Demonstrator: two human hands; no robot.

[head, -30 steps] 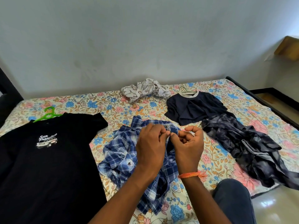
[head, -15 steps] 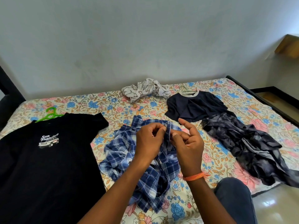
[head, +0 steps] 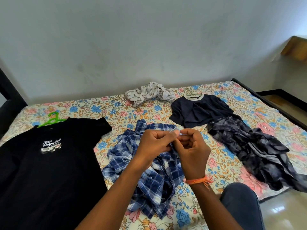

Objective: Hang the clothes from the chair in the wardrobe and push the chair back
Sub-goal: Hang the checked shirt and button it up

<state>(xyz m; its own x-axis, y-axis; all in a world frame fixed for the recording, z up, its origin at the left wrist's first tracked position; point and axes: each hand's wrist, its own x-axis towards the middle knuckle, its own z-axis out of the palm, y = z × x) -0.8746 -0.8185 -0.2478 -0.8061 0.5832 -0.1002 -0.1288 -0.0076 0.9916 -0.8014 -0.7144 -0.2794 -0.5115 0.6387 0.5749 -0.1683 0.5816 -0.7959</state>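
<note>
Both the left hand point(head: 153, 145) and right hand point(head: 193, 150) pinch the crumpled blue plaid shirt point(head: 149, 176) with curled fingertips.

You see the room in soft, even daylight, with only faint shadows. At the lower right of the frame the floor point(head: 280, 211) gives a small white glare. The wide lens bends the wall point(head: 149, 39) line at both edges. The hands look slightly blurred; the rest is sharp.
</note>
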